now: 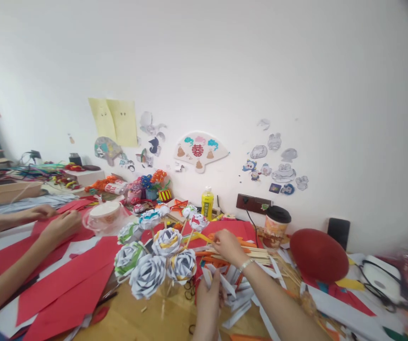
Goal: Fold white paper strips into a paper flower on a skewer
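My right hand [227, 246], a bracelet at its wrist, reaches over a pile of wooden sticks [261, 254] and orange paper strips [209, 259]. Its fingertips are pinched together at the pile's left end; what they grip is too small to name. My left hand [207, 296] is lower and nearer to me, with fingers curled round a white paper strip from the heap of white strips [234, 289]. Just left of both hands stands a bunch of folded paper roses [154, 263] on sticks.
A co-worker's hands [60, 225] rest on red paper sheets [72, 279] at the left. A lidded cup [276, 226], a yellow bottle [207, 202] and a red oval object [318, 255] stand by the wall. A wrapped bowl [103, 215] sits behind the roses.
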{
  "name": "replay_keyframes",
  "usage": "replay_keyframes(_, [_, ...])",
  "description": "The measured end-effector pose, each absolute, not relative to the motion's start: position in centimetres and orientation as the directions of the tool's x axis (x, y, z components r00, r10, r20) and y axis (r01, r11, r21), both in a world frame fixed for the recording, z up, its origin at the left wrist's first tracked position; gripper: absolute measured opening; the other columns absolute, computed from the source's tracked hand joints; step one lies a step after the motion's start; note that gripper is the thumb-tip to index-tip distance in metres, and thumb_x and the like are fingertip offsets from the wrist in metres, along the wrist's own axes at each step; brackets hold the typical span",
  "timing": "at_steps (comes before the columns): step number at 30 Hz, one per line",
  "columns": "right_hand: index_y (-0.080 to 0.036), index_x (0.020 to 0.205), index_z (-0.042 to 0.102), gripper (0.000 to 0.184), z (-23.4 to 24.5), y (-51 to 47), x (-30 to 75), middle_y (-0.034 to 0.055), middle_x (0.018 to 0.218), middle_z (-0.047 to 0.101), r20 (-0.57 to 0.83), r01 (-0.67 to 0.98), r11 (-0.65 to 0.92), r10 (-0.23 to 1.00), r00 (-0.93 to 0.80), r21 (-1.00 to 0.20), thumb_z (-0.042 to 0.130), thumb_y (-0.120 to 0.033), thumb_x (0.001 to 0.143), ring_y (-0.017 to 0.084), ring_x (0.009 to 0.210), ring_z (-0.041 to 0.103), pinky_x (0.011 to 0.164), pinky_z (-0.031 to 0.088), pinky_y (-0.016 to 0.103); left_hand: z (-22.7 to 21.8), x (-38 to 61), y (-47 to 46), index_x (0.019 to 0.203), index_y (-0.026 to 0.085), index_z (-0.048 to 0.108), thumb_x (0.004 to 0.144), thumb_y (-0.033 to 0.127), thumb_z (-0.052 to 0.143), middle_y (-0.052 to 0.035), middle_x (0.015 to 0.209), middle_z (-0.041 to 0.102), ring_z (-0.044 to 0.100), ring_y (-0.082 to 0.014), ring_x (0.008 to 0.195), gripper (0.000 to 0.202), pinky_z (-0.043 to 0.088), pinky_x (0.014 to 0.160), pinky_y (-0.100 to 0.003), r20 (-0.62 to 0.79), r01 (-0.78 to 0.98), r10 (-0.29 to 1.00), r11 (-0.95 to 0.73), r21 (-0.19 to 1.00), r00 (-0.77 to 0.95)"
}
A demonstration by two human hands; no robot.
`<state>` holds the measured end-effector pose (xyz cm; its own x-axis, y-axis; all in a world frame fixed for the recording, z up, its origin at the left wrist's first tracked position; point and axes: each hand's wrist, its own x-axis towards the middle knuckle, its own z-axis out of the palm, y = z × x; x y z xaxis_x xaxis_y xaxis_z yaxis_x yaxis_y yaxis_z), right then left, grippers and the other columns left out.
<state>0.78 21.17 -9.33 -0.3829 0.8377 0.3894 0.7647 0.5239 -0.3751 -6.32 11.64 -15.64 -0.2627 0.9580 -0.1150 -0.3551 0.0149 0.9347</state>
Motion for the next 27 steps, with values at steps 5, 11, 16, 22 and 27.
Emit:
replay_keyframes(5, [-0.017, 0.061, 0.055, 0.01, -10.4, 14.8, 4.8, 0.0, 0.062, 0.056, 0.444, 0.711, 0.476, 0.86, -0.253, -0.517, 0.05, -0.012, 0.069, 0.014, 0.061, 0.053, 0.057, 0.041, 0.023, -15.0, -6.6, 11.4, 0.061, 0.018, 0.048, 0.054, 0.064, 0.061, 0.0051, 0.035, 0.048, 0.039, -0.0081, 0.028, 0.048, 0.024, 0.031, -0.017, -0.052, -0.415, 0.982, -0.029, 0.909, -0.183])
replay_keyframes(11, [-0.018, 0.089, 0.061, 0.026, -12.4, 9.2, 6.9, 0.001, 0.069, 0.061, 0.414, 0.505, 0.409, 0.904, -0.107, -0.76, 0.052, -0.01, 0.066, 0.016, 0.062, 0.057, 0.059, 0.046, 0.026, -14.2, -6.0, 10.5, 0.068, 0.017, 0.052, 0.057, 0.057, 0.063, 0.0049, 0.039, 0.052, 0.044, -0.0103, 0.031, 0.043, 0.032, 0.035, -0.02, 0.063, -0.33, 0.998, -0.058, 0.942, 0.005])
replay_keyframes(16, [-0.022, 0.114, 0.055, 0.038, -12.8, 6.2, 7.4, 0.0071, 0.108, 0.061, 0.508, 0.504, 0.524, 0.842, -0.184, -0.687, 0.043, -0.012, 0.079, 0.021, 0.099, 0.055, 0.087, 0.042, 0.035, -14.2, -5.5, 10.1, 0.065, 0.015, 0.053, 0.059, 0.052, 0.065, 0.0039, 0.037, 0.053, 0.045, -0.0096, 0.033, 0.039, 0.033, 0.039, -0.02, 0.127, -0.299, 0.983, -0.081, 0.951, 0.135])
replay_keyframes(22, [-0.024, 0.122, 0.049, 0.04, -13.5, 4.6, 7.0, 0.0071, 0.1, 0.064, 0.581, 0.542, 0.564, 0.797, -0.163, -0.622, 0.036, -0.014, 0.085, 0.019, 0.092, 0.056, 0.085, 0.043, 0.034, -13.7, -5.5, 9.5, 0.063, 0.016, 0.052, 0.061, 0.053, 0.063, 0.0054, 0.031, 0.049, 0.04, -0.0088, 0.028, 0.039, 0.031, 0.038, -0.02, 0.175, -0.281, 0.967, -0.119, 0.952, 0.186])
replay_keyframes(27, [-0.021, 0.12, 0.052, 0.038, -13.1, 4.4, 6.5, 0.008, 0.092, 0.065, 0.572, 0.547, 0.577, 0.795, -0.204, -0.607, 0.034, -0.015, 0.087, 0.019, 0.089, 0.057, 0.081, 0.044, 0.031, -13.6, -5.3, 9.2, 0.063, 0.017, 0.05, 0.062, 0.054, 0.062, 0.007, 0.03, 0.047, 0.038, -0.008, 0.029, 0.039, 0.031, 0.039, -0.02, 0.199, -0.261, 0.963, -0.147, 0.954, 0.184])
